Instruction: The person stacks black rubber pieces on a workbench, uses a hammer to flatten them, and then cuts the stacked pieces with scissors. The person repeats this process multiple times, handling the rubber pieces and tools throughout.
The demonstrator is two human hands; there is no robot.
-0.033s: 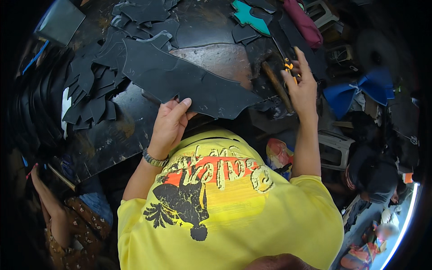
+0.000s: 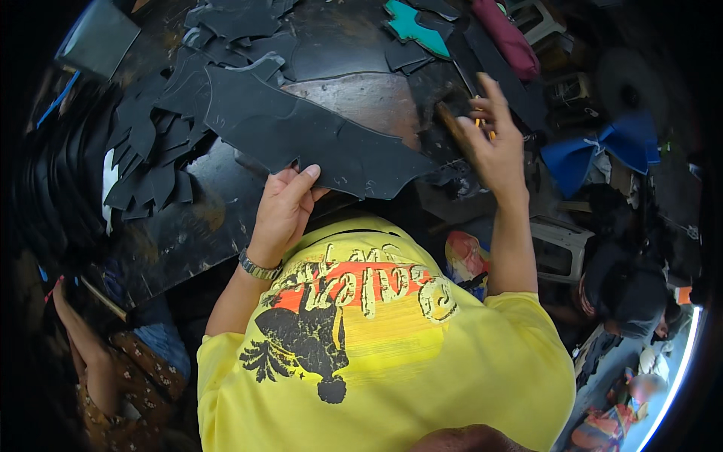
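Many long black sheets (image 2: 64, 181) lie layered well left of the large black piece (image 2: 290, 124). A grey box (image 2: 98, 41) sits beyond that piece's upper left. Lower left of it, someone in brown flowered clothing (image 2: 143, 369) shows with a bare arm extended. Just left of the piece, small black cutouts (image 2: 154, 162) overlap on the dark table (image 2: 173, 245); more black cutouts (image 2: 237, 21) are heaped above its upper-left end.

The left hand (image 2: 290, 202), below a metal-banded wristwatch (image 2: 260, 265), pinches the piece's lower edge, thumb on top and fingers underneath. The piece itself spans slantwise over the table, its narrow end toward the right, pale marks on its surface. Above its right half is a bare brownish patch (image 2: 365, 98), and higher up a turquoise shape (image 2: 418, 30).

To the right of the piece, beside a wooden stick (image 2: 454, 132), the right hand (image 2: 501, 147) is raised, slightly blurred, thumb and fingers apart; an orange-handled tool (image 2: 492, 135) shows among them, and I cannot tell whether they grip it. Farther right of the piece are a maroon bundle (image 2: 506, 38) and a blue bow-shaped item (image 2: 602, 151).
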